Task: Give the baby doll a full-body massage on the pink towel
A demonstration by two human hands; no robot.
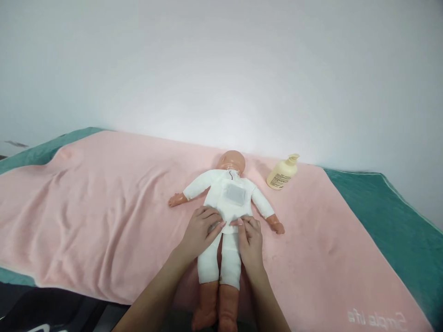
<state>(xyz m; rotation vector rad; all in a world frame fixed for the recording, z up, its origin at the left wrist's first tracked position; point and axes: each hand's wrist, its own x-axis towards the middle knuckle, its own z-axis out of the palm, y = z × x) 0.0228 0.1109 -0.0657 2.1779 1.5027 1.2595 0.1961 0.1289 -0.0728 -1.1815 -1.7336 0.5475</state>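
Note:
A baby doll [230, 214] with a white cloth body lies stretched out with its head away from me. A pale rectangular panel [234, 194] shows on its torso. My left hand [204, 228] rests against the left side of the doll's lower torso, fingers curled and thumb pointing inward. Opposite it, my right hand [249, 235] has its fingers bent at the other side, with thumb and forefinger close together. Both hands touch the white cloth near the hips; their exact grip is partly hidden.
A pale yellow pump bottle [282, 173] stands to the right of the doll's head. Under everything lies a pink towel [104, 198] over a green cover [384, 207]. Behind rises a plain wall [221, 69]. A dark object [44, 309] shows at lower left.

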